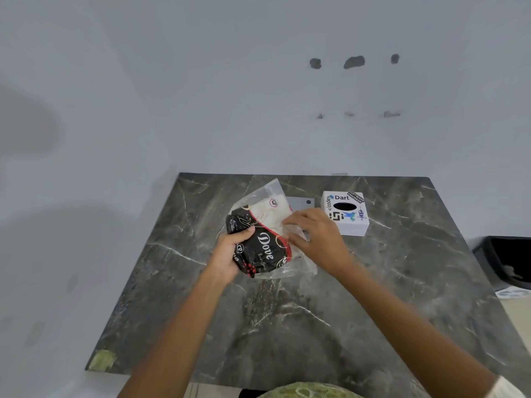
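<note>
Left hand grips Dove bag at its 9 o'clock edge, thumb curled over. Right hand rests on the bag's 3 o'clock side; can't tell if it's pinching. Bag sits mid-table, white box at its 2 o'clock.

A plain, pale grey-white wall fills the upper half of the view, lit evenly and softly, with broad faint shadows on its left part. To the right of centre it bears three dark ragged holes in a row, and three smaller scuff marks in a row lower down. Against the wall stands a table with a dark grey marble top crossed by thin white veins; its near left corner shows a pale green chipped patch. Beside the table's right edge sits a black bin, and near it a strip of beige floor shows.
</note>
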